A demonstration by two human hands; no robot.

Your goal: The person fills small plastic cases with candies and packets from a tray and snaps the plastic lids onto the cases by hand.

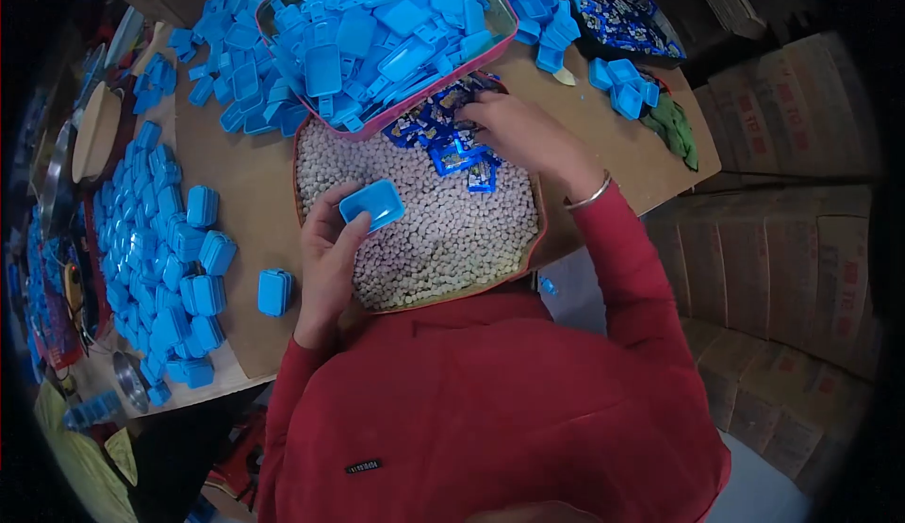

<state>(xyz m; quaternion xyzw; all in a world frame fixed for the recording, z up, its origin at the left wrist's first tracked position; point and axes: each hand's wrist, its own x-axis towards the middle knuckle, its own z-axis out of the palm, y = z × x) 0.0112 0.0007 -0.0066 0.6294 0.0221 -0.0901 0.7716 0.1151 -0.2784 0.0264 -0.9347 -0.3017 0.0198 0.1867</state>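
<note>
Over a shallow tray with an orange-red rim full of small round white pellets, the left hand holds a small open light-blue plastic box while the right hand reaches among shiny dark-blue printed packets.

The left hand grasps the box at its near left end, thumb over the rim, hollow side up, above the left part of the pellets; the right hand's fingers curl down at the packets, and whether they grip one I cannot tell. The packets lie on the pellets at the tray's far side, beside a pink-rimmed tray heaped with open light-blue plastic cases. One closed light-blue box stands apart on the brown tabletop, left of the left hand.
</note>
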